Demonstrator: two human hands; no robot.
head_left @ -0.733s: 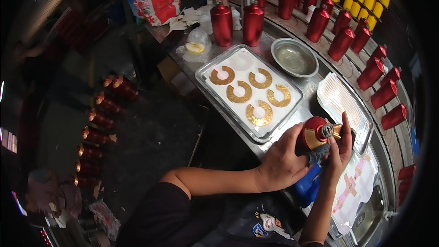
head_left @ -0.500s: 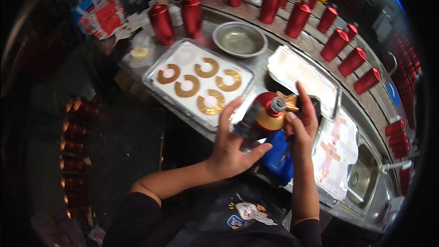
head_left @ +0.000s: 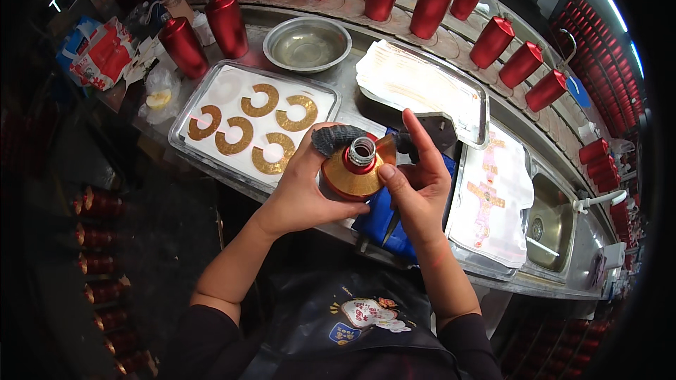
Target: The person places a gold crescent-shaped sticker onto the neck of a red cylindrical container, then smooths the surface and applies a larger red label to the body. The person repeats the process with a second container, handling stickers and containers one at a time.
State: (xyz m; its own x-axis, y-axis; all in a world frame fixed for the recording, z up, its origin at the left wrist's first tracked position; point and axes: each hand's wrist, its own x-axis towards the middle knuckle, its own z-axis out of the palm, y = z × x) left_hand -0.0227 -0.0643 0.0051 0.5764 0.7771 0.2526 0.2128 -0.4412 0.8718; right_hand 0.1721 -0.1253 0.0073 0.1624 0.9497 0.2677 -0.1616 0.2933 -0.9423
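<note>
My left hand (head_left: 294,193) is wrapped round a red bottle (head_left: 338,184), whose open threaded neck points up at me. A dark finger cover is on its index finger. An arc-shaped gold label (head_left: 359,184) lies round the bottle's shoulder. My right hand (head_left: 422,193) pinches the label's right end, which stands partly off the bottle, with the thumb pressing at its edge. A thin pointed dark tool (head_left: 391,228) sticks down from beneath the right palm. Several more gold arc labels (head_left: 234,135) lie on a white sheet in a metal tray (head_left: 184,109) at left.
A metal bowl (head_left: 307,65) stands behind the tray. Another tray (head_left: 484,109) holds white sheets. A blue object (head_left: 377,222) lies below my hands. Printed sheets (head_left: 507,218) lie beside a sink (head_left: 553,239). Red bottles (head_left: 431,8) line a curved conveyor at the back.
My left hand has closed round the bottle, its covered index finger now behind the neck. The right thumb has come down onto the label's end. The view has shifted to the right.
</note>
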